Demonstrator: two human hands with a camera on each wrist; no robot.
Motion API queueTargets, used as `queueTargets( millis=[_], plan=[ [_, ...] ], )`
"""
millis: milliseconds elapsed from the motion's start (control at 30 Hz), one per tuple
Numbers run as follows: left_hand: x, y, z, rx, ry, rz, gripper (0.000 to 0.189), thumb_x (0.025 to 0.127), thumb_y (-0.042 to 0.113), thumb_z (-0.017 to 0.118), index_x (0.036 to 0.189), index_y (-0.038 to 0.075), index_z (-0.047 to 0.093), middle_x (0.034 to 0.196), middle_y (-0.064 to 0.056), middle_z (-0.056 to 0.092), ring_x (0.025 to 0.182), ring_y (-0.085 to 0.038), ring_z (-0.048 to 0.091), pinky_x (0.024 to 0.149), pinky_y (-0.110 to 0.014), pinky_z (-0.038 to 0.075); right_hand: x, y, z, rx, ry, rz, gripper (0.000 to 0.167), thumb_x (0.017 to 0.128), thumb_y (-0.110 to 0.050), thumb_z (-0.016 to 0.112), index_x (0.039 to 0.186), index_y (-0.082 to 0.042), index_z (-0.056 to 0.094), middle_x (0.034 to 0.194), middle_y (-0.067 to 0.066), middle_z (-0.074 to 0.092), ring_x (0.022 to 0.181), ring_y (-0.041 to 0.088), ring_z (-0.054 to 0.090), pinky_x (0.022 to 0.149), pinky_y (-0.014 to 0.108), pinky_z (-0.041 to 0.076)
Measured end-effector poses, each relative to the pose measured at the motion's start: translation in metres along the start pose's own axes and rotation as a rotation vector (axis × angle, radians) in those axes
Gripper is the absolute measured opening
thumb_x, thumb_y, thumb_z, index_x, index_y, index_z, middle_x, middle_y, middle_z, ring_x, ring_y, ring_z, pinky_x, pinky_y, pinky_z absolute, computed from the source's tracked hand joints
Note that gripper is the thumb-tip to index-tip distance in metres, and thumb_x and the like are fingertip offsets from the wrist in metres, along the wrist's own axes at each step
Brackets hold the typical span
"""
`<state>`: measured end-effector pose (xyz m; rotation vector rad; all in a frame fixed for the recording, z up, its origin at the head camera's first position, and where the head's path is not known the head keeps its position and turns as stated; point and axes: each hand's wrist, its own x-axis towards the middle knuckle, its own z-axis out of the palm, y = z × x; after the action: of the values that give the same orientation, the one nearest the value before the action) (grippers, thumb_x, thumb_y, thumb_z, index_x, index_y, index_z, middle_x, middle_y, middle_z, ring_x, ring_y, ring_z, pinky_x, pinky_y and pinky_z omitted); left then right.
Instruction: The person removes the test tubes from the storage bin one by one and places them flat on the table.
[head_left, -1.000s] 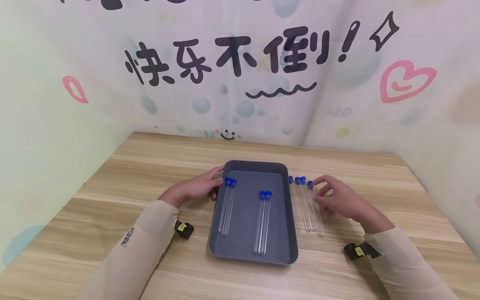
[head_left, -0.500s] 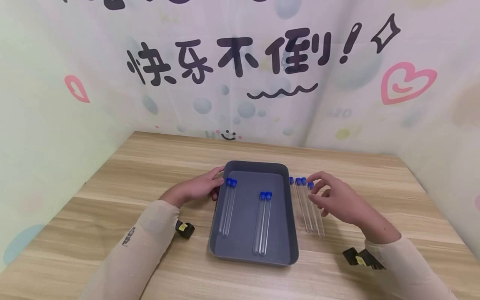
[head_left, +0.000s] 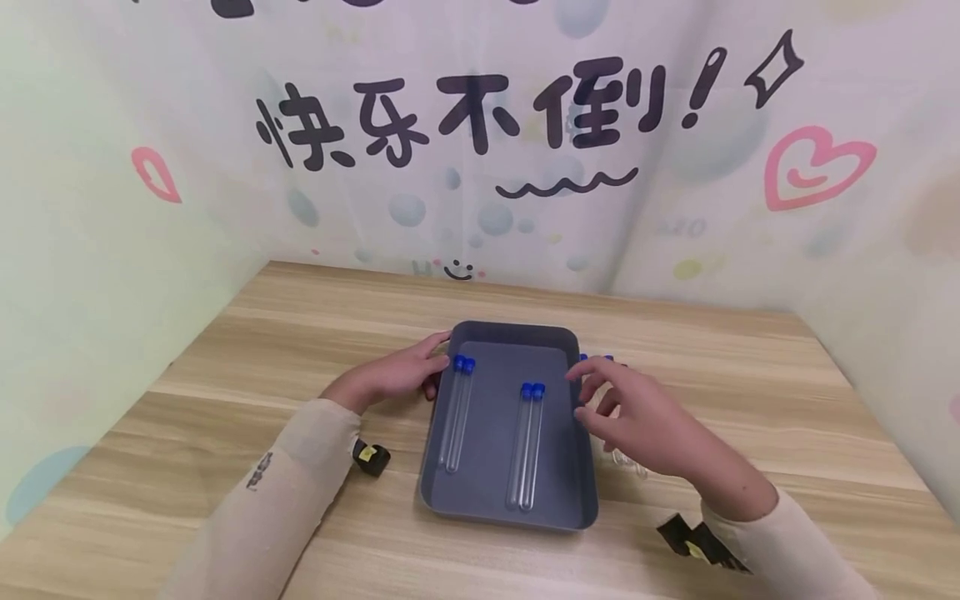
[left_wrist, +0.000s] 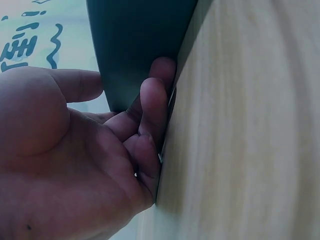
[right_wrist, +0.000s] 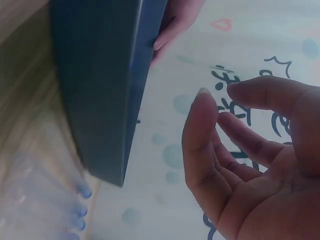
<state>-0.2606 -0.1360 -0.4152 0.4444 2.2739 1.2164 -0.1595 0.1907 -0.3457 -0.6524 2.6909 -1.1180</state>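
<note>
A dark grey tray (head_left: pixel 491 492) lies on the table, with two pairs of blue-capped test tubes in it: a left pair (head_left: pixel 457 417) and a right pair (head_left: pixel 527 450). My left hand (head_left: pixel 390 372) holds the tray's left side; in the left wrist view its thumb meets the rim and its curled fingers lie against the outer wall (left_wrist: pixel 135 45). Over the tray's right rim hovers my right hand (head_left: pixel 637 417), fingers loosely bent with nothing between them. Beneath and behind it, partly hidden, several more capped test tubes (right_wrist: pixel 45 200) lie on the table beside the tray.
The wooden table (head_left: pixel 315 317) reaches back to a printed cloth (head_left: pixel 405 183) with black characters and a pink heart. A black wrist device (head_left: pixel 370 457) sits at the left wrist, and another black device (head_left: pixel 701 542) at the right.
My right hand has lifted from the loose test tubes and moved left to the tray's right rim, holding nothing. The left hand, the tray and the tubes in it have stayed in place.
</note>
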Motion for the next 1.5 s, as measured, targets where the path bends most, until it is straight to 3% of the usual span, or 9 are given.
queueTargets(
  millis=[167,367,667,1033,1300,1500],
  plan=[
    [-0.001,-0.002,-0.001,0.014,0.008,-0.021,0.058,0.110,0.026,0.031,0.162,0.024,0.004,0.083,-0.007,0.061,0.079,-0.019,0.060,0.093,-0.034,0.042,0.015,-0.011,0.005,-0.012,-0.012,-0.012,0.036,0.094,-0.005,0.065,0.128,-0.011,0.055,0.107,0.011,0.060,0.073,0.015,0.063,0.055,0.033,0.057],
    [-0.002,-0.002,-0.002,0.021,0.017,-0.035,0.061,0.110,0.027,0.032,0.162,0.022,0.002,0.082,-0.008,0.061,0.079,-0.019,0.060,0.096,-0.036,0.041,0.035,-0.023,0.013,0.041,-0.060,0.011,0.034,0.096,-0.007,0.064,0.129,-0.011,0.055,0.107,0.013,0.060,0.069,0.019,0.064,0.058,0.037,0.058],
    [-0.004,-0.006,-0.004,0.039,0.045,-0.045,0.064,0.109,0.031,0.033,0.162,0.019,-0.001,0.080,-0.008,0.062,0.079,-0.019,0.061,0.105,-0.041,0.036,0.070,-0.030,0.029,0.270,-0.137,0.113,0.032,0.097,-0.010,0.062,0.128,-0.012,0.055,0.108,0.014,0.057,0.088,0.036,0.067,0.063,0.045,0.060],
    [-0.004,-0.006,-0.004,0.017,0.020,-0.037,0.060,0.109,0.031,0.032,0.162,0.024,0.004,0.085,-0.008,0.062,0.081,-0.020,0.061,0.101,-0.041,0.038,0.093,-0.034,0.040,0.265,-0.145,0.139,0.033,0.098,-0.011,0.061,0.130,-0.011,0.053,0.111,0.016,0.058,0.089,0.038,0.067,0.066,0.045,0.060],
    [0.000,-0.003,-0.003,-0.005,0.006,-0.013,0.057,0.110,0.029,0.033,0.161,0.024,0.009,0.082,-0.008,0.061,0.078,-0.021,0.060,0.096,-0.037,0.042,0.109,-0.035,0.053,0.251,-0.180,0.178,0.034,0.099,-0.016,0.060,0.131,-0.010,0.053,0.116,0.016,0.062,0.082,0.027,0.069,0.066,0.044,0.061],
    [0.002,-0.004,-0.002,0.002,0.003,-0.016,0.057,0.110,0.030,0.032,0.162,0.021,0.009,0.081,-0.008,0.060,0.078,-0.020,0.060,0.097,-0.037,0.042,0.117,-0.030,0.066,0.281,-0.192,0.208,0.034,0.101,-0.015,0.057,0.133,-0.005,0.051,0.117,0.019,0.063,0.080,0.027,0.068,0.064,0.042,0.060]
  ],
)
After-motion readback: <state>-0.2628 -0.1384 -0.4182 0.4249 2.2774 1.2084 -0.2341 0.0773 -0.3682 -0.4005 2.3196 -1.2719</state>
